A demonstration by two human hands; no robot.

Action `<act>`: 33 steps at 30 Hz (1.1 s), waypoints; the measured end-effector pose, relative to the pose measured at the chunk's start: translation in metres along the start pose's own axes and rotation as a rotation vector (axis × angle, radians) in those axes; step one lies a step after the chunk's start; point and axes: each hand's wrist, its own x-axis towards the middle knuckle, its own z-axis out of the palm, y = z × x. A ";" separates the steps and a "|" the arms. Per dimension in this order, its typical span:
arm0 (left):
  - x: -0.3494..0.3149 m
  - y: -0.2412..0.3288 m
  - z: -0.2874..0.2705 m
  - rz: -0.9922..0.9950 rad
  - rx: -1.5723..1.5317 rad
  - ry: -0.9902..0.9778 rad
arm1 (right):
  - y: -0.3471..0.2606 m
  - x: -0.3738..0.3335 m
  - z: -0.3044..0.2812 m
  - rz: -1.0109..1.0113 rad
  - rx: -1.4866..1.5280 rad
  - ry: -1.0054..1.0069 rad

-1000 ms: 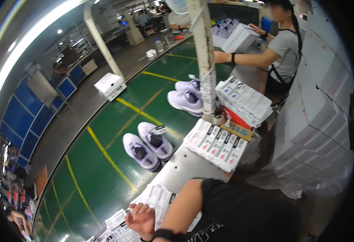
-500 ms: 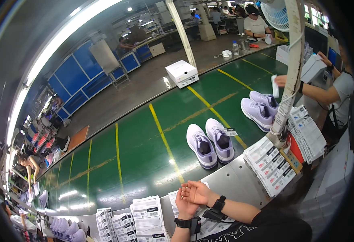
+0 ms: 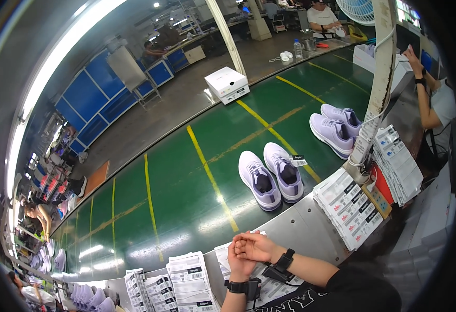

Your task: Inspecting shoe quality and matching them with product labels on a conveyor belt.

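My left hand (image 3: 241,264) and my right hand (image 3: 255,246) are drawn together over the metal ledge, the fingers loosely curled and touching each other. Both are closed, and I see nothing held in them. The left fingers are partly hidden behind the right. Dark straps with small black boxes circle both wrists. Beneath the hands lie printed paper sheets (image 3: 277,286). Just beyond stands a pair of pale lilac sneakers (image 3: 259,179) on the green conveyor belt (image 3: 178,195), toes pointing away, with a tag (image 3: 298,160) at the right shoe.
Paper stacks (image 3: 189,281) line the ledge at left; more sheets (image 3: 348,208) lie at right by a metal post (image 3: 376,93). Another lilac pair (image 3: 332,132) sits near it. A white shoebox (image 3: 227,85) rests at the belt's far edge. At right a co-worker handles a box (image 3: 402,73).
The belt items sit slightly higher and further left in view. The co-worker at right has drawn a hand back from the belt to the box. My hands stay together.
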 end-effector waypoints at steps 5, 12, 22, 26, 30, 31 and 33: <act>-0.003 0.000 -0.003 0.000 -0.004 -0.015 | 0.006 0.000 0.000 -0.012 -0.053 -0.019; -0.003 0.002 -0.007 0.019 0.025 -0.002 | 0.003 0.001 0.004 0.002 -0.050 0.031; -0.002 -0.001 -0.015 0.028 -0.043 -0.004 | 0.004 0.001 0.002 -0.012 -0.095 -0.001; -0.005 0.000 -0.004 0.020 -0.024 -0.006 | 0.005 0.001 0.003 -0.018 -0.123 0.001; -0.004 -0.001 -0.005 0.038 -0.002 -0.015 | 0.005 0.001 0.011 -0.001 -0.145 0.022; -0.003 -0.001 -0.007 0.037 -0.001 -0.017 | 0.005 0.001 0.011 -0.003 -0.146 0.022; -0.002 -0.001 -0.008 0.014 -0.033 -0.028 | 0.005 0.001 0.010 -0.005 -0.134 0.018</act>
